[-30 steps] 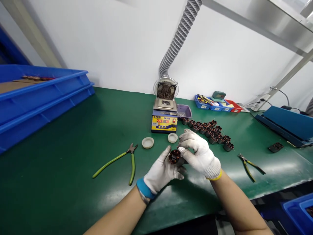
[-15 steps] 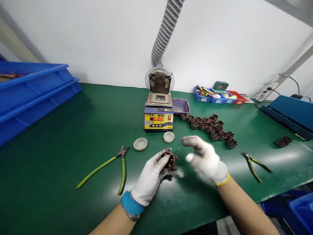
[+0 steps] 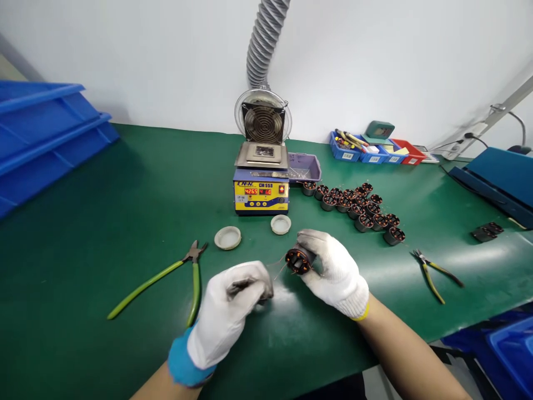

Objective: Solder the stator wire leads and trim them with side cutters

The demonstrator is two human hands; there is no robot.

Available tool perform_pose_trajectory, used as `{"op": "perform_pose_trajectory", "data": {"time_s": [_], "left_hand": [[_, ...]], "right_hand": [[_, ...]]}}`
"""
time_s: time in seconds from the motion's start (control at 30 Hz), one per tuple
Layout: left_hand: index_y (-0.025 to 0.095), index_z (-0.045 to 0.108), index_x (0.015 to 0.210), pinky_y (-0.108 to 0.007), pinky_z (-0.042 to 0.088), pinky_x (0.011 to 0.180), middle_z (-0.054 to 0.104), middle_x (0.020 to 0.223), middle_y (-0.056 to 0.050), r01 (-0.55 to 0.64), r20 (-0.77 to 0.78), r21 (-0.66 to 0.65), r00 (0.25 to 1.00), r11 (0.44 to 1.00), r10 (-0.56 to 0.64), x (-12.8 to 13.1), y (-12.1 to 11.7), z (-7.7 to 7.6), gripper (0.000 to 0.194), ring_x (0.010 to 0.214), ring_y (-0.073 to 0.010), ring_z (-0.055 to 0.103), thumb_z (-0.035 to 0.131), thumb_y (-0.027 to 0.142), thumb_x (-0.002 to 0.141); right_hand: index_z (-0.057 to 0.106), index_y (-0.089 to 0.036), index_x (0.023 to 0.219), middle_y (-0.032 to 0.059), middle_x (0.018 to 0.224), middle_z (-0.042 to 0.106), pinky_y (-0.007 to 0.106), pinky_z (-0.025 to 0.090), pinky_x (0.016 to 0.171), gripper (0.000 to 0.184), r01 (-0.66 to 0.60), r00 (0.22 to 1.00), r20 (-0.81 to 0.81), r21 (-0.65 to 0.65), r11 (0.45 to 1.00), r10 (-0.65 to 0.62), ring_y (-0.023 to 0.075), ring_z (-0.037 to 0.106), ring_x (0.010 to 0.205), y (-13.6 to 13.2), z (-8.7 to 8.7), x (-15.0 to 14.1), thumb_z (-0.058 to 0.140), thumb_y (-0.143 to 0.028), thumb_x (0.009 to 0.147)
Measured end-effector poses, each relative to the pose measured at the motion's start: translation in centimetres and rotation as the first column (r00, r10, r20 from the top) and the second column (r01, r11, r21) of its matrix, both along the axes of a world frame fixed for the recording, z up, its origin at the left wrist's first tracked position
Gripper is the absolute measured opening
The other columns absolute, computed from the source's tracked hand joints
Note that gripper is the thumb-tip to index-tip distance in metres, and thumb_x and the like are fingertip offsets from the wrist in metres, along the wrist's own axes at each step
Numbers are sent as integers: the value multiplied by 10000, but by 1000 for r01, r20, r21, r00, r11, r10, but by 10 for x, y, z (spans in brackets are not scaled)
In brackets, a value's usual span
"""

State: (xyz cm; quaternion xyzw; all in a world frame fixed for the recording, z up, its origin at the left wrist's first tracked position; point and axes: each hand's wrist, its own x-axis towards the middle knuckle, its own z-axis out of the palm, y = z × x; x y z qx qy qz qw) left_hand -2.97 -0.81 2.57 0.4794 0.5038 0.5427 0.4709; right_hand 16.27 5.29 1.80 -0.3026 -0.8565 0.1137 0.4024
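Observation:
In my white-gloved right hand is a round black motor stator with orange copper windings, gripped around its side and tilted so its open end faces left. Thin wire leads stick out of the stator toward my left hand. That hand, also gloved, is closed with thumb and fingers pressed together just left of the stator; what lies in the pinch, if anything, is hidden. Left of it, green-handled cutting pliers lie spread on the green table. Two small white dishes sit beyond my hands.
A yellow-fronted solder pot stands at the back beneath a grey duct. Several more stators stand right of it. Smaller pliers lie at the right. Blue crates are at the left, with small parts bins at the back.
The stator has passed from my left hand to my right and turned its open end leftward. My left hand has drawn away to the left with fingers closed. The camera view has shifted slightly.

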Motion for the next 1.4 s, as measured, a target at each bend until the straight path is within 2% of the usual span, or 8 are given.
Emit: {"op": "perform_pose_trajectory", "data": {"time_s": [0.1, 0.3, 0.5, 0.7, 0.9, 1.07, 1.3, 1.4], "left_hand": [[197, 676, 765, -241, 440, 563, 615, 703, -13, -164, 8, 64, 987, 984, 163, 4, 1, -3, 184, 616, -158, 541, 742, 183, 594], [171, 593, 613, -221, 378, 470, 523, 553, 14, 113, -20, -205, 993, 972, -119, 15, -1, -6, 201, 495, -113, 460, 699, 285, 740], [211, 625, 752, -247, 458, 520, 600, 702, 0, -314, 236, 34, 925, 949, 297, 6, -6, -4, 194, 568, -142, 559, 643, 393, 818], [183, 604, 622, -225, 398, 501, 537, 595, 2, -12, -47, -61, 999, 998, 9, 16, -10, -9, 230, 538, -121, 468, 719, 335, 751], [223, 624, 737, -264, 441, 516, 587, 674, 3, -442, 258, 170, 883, 881, 393, 9, -13, 3, 176, 571, -155, 533, 609, 358, 849], [184, 632, 671, -221, 416, 518, 563, 609, 3, -128, -61, 5, 990, 992, 128, 9, -8, -6, 215, 555, -125, 500, 697, 360, 777], [211, 598, 736, -241, 443, 504, 574, 648, 24, -435, 219, 127, 889, 891, 403, 9, -15, 0, 176, 540, -127, 530, 615, 341, 855], [207, 624, 820, -247, 479, 551, 620, 700, 8, -312, 113, 42, 945, 949, 306, 16, -16, -8, 133, 585, -136, 575, 612, 336, 848]], "right_hand": [[470, -236, 1232, 100, 1156, 622, 407, 521, 935, 549, -35, 999, -27, 22, 999, 36, 241, 597, 1113, -2, 0, -3, 563, -79, 715], [483, -253, 1214, 79, 1174, 599, 383, 519, 931, 533, -12, 988, -154, -133, 991, -9, 226, 596, 1105, -10, -10, -8, 598, -103, 715], [492, -240, 1181, 87, 1151, 580, 384, 526, 920, 512, -14, 936, -345, -233, 972, -70, 225, 603, 1066, -12, -16, -9, 679, -161, 711], [492, -251, 1186, 87, 1174, 574, 392, 527, 935, 535, -56, 943, -331, -256, 965, -33, 228, 601, 1074, -17, -20, -15, 685, -151, 698], [492, -253, 1180, 90, 1186, 564, 392, 531, 934, 569, -52, 943, -328, -289, 956, -48, 234, 600, 1085, -19, -22, -17, 687, -115, 663], [489, -252, 1175, 96, 1185, 568, 414, 525, 941, 549, -85, 948, -318, -241, 967, 4, 241, 597, 1096, -20, -22, -19, 692, -137, 679], [470, -241, 1122, 111, 1291, 523, 403, 523, 945, 556, -30, 953, -294, -341, 940, -76, 252, 594, 1133, -15, -19, -13, 677, -114, 622], [501, -250, 1110, 77, 1252, 575, 385, 518, 947, 551, 166, 971, -90, -405, 899, -219, 239, 609, 1099, 5, -7, -12, 682, -134, 603]]}}
